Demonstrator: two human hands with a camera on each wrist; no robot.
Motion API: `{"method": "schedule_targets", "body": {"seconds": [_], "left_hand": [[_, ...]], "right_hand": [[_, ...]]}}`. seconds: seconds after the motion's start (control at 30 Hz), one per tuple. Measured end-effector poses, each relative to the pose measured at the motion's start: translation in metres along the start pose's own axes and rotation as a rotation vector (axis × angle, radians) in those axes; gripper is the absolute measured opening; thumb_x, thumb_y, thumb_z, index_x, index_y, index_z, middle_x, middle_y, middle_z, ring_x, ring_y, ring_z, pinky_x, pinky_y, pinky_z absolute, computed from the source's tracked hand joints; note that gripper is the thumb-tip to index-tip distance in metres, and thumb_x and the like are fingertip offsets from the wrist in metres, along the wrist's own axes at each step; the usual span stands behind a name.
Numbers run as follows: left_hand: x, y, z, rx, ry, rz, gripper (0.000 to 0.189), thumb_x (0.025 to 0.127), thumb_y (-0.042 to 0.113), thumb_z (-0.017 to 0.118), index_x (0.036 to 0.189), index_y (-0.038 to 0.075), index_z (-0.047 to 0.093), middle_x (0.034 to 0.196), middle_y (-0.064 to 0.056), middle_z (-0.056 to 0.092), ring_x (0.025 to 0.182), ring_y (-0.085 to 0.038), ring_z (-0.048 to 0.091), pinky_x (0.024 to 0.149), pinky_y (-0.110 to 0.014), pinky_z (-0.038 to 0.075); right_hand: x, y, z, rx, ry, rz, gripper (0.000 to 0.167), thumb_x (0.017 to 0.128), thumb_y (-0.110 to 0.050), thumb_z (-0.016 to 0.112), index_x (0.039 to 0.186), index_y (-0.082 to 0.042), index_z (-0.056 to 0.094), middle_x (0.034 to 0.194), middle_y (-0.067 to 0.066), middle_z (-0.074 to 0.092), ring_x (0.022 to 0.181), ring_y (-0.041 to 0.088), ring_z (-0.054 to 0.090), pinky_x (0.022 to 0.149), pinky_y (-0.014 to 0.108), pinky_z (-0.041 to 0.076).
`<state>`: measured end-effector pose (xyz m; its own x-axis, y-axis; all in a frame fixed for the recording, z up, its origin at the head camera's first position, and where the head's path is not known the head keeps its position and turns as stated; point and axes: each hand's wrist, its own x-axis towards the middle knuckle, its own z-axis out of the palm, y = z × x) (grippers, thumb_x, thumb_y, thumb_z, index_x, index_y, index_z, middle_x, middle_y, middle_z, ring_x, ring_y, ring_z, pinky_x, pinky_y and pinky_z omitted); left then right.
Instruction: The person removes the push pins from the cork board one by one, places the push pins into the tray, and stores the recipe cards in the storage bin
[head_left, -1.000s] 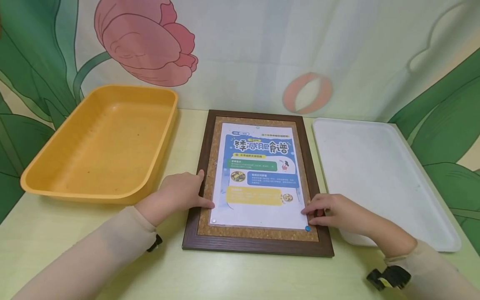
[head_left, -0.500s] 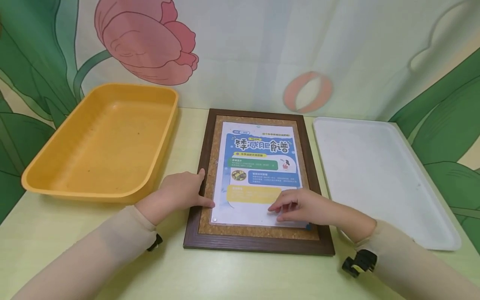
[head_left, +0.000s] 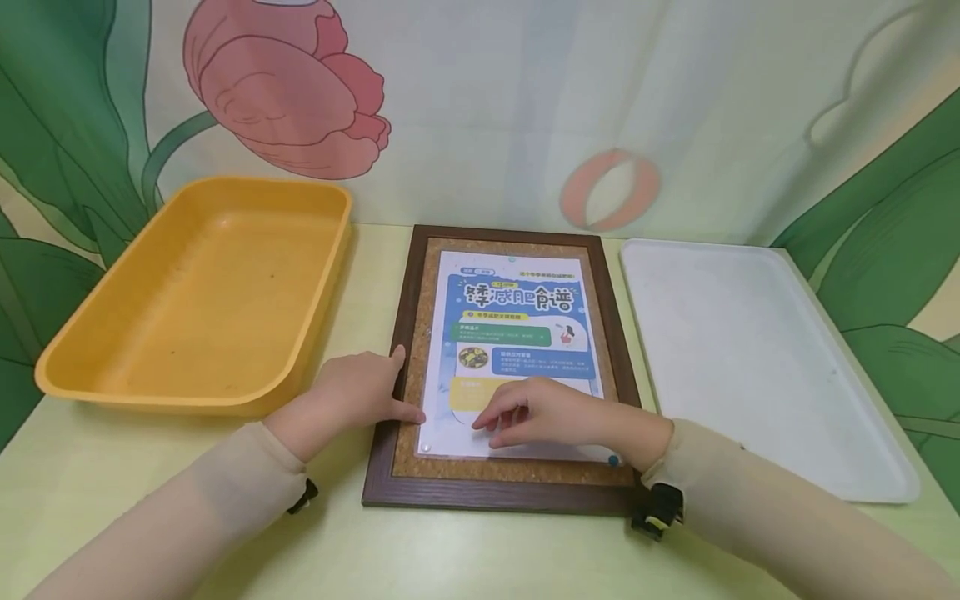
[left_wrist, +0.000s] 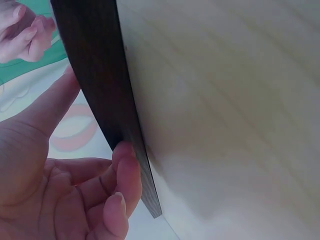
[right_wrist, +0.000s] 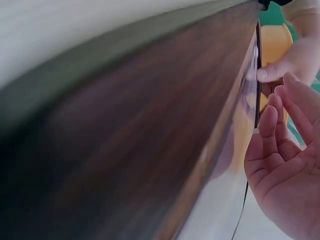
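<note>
A dark-framed cork board (head_left: 480, 496) lies on the table, with a printed poster (head_left: 513, 333) on it. My left hand (head_left: 348, 392) grips the board's left side, thumb over the frame onto the poster's edge. In the left wrist view its fingertips (left_wrist: 125, 152) meet the frame's outer side. Over the poster's lower part is my right hand (head_left: 540, 412), fingers loosely bent and nothing held. A blue pushpin (head_left: 613, 460) marks the poster's lower right corner, a clear pushpin (head_left: 427, 447) the lower left, and a pale pushpin (head_left: 512, 259) the top middle.
To the left stands a deep yellow tray (head_left: 217, 300), close to my left forearm. A shallow white tray (head_left: 757, 358) lies right of the board. Behind the table (head_left: 420, 554) hangs a cloth (head_left: 480, 117) printed with flowers and leaves.
My right hand has left the poster's lower right corner by the blue pushpin and moved left across the poster, toward the lower left. My left hand has kept its grip on the frame.
</note>
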<state>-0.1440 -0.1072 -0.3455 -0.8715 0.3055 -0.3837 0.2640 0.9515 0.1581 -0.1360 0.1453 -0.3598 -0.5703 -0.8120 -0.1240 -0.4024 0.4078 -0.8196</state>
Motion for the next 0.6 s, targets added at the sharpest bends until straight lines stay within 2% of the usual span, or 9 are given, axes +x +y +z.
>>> {"method": "schedule_targets", "body": {"seconds": [0.1,0.23,0.43,0.5,0.6], "left_hand": [[0.0,-0.001,0.002,0.013,0.017,0.002,0.101,0.07,0.062,0.069,0.141,-0.002,0.036,0.118,-0.019,0.061,0.079,-0.021,0.058,0.053,-0.033,0.045],[0.0,0.0,0.002,0.046,0.054,0.012,0.1,0.069,0.063,0.069,0.139,-0.002,0.04,0.12,-0.02,0.058,0.089,-0.027,0.06,0.061,-0.038,0.05],[-0.001,0.0,0.004,0.069,0.107,0.046,0.099,0.069,0.063,0.07,0.137,-0.004,0.043,0.143,-0.022,0.036,0.115,-0.038,0.05,0.077,-0.047,0.05],[-0.001,-0.001,0.003,0.076,0.113,0.063,0.099,0.069,0.063,0.07,0.137,-0.004,0.043,0.147,-0.02,0.031,0.117,-0.038,0.049,0.078,-0.047,0.049],[0.0,-0.002,0.002,0.103,0.122,0.078,0.099,0.068,0.064,0.069,0.136,-0.004,0.045,0.145,-0.019,0.035,0.117,-0.038,0.05,0.077,-0.047,0.05]], "right_hand": [[0.009,-0.004,0.004,0.0,-0.029,0.0,0.023,0.083,-0.014,0.071,0.105,-0.008,0.072,0.094,-0.003,0.065,0.08,0.006,0.056,0.072,0.025,0.048],[0.02,-0.01,0.009,-0.019,-0.066,0.002,0.024,0.083,-0.013,0.071,0.106,-0.008,0.071,0.093,-0.003,0.065,0.08,0.005,0.056,0.073,0.023,0.047],[0.034,-0.015,0.015,-0.072,-0.093,-0.024,0.025,0.083,-0.012,0.071,0.107,-0.006,0.071,0.09,-0.002,0.064,0.078,0.002,0.053,0.073,0.02,0.046],[0.038,-0.016,0.016,-0.092,-0.094,-0.025,0.025,0.082,-0.012,0.072,0.107,-0.006,0.071,0.089,-0.002,0.063,0.076,0.001,0.052,0.072,0.02,0.046],[0.044,-0.017,0.019,-0.113,-0.096,-0.018,0.026,0.081,-0.013,0.073,0.106,-0.007,0.071,0.088,-0.003,0.062,0.074,0.001,0.05,0.07,0.019,0.045]]}}
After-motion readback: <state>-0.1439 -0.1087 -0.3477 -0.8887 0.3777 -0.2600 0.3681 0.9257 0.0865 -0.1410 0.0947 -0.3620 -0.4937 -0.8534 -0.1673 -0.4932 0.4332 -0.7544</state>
